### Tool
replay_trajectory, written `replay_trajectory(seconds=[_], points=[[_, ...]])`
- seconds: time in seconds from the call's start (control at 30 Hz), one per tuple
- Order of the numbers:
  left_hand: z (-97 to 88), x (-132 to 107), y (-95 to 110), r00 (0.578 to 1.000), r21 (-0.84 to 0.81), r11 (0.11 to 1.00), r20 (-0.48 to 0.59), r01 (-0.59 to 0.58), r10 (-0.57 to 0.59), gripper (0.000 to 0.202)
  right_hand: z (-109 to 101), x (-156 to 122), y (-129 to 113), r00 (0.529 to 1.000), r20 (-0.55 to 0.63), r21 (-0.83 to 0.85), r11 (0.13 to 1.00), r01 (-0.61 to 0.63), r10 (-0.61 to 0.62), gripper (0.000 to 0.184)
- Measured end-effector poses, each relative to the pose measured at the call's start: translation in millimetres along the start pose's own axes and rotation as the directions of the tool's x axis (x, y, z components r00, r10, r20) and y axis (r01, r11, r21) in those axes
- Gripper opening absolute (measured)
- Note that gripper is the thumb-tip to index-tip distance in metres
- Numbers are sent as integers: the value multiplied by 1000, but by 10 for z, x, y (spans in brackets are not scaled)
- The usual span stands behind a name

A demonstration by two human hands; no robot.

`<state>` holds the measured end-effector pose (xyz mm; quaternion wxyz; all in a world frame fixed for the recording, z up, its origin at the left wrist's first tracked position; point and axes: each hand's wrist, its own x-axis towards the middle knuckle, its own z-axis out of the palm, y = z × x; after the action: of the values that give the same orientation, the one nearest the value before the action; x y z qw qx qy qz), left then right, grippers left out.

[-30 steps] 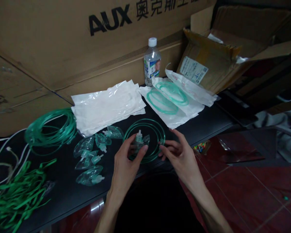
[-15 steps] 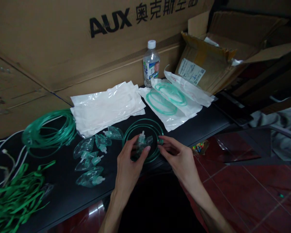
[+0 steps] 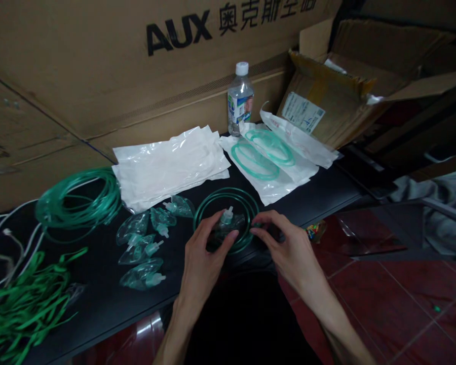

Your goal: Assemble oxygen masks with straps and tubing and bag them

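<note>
My left hand (image 3: 209, 241) is curled round a clear green oxygen mask (image 3: 228, 223), thumb on its near side, with the mask's white connector tilted up. A ring of green oxygen tubing (image 3: 226, 191) lies on the black table under and around the mask. At the tubing's right side, my right hand (image 3: 279, 233) pinches a piece of it between thumb and index finger; the fingers partly hide that piece. To the left of my left hand, several more clear green masks (image 3: 140, 274) with white connectors lie in a loose group.
White packets (image 3: 171, 165) are stacked behind the masks. Packaged tubing (image 3: 256, 159) lies beside them, near a plastic bottle (image 3: 240, 101). A big tubing coil (image 3: 78, 203) and green straps (image 3: 34, 304) occupy the left. An opened carton (image 3: 311, 96) and a large AUX carton (image 3: 99, 66) stand behind.
The mask in my left hand has turned, and its white connector now leans further right. My right hand still pinches the tubing, its fingers a little more closed. The view has shifted slightly.
</note>
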<state>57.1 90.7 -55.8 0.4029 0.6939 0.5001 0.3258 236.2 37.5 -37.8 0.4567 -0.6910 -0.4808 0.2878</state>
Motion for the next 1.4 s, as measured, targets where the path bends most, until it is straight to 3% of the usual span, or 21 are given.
replay_trajectory(seconds=[0.23, 0.4, 0.53, 0.6, 0.73, 0.97, 1.1, 1.4], points=[[-256, 16, 36, 997, -118, 992, 61, 49, -42, 50, 52, 24, -24, 992, -26, 156, 981, -119, 124, 18], [-541, 176, 113, 988, -27, 1000, 154, 5, -1, 37, 127, 19, -32, 998, -57, 184, 982, -29, 40, 13], [-710, 326, 176, 965, 38, 999, 262, 4, -14, 41, 198, 16, -47, 999, -28, 233, 972, 31, -25, 13], [-768, 379, 218, 963, 44, 999, 268, 21, -32, 44, 221, 17, -54, 999, -11, 249, 967, 54, -53, 15], [-844, 437, 316, 974, 41, 999, 224, 17, -26, 45, 251, 24, -71, 995, 0, 280, 955, 94, -97, 17], [-916, 471, 374, 965, 124, 992, 262, -16, -17, 36, 307, 30, -82, 987, 10, 340, 929, 146, -158, 20], [-968, 500, 394, 935, 179, 983, 355, -50, -17, 35, 331, 14, -85, 976, 32, 338, 921, 192, -215, 21], [-1027, 560, 426, 860, 341, 927, 509, -159, -39, 31, 412, 14, -113, 976, 22, 343, 919, 196, -217, 16]])
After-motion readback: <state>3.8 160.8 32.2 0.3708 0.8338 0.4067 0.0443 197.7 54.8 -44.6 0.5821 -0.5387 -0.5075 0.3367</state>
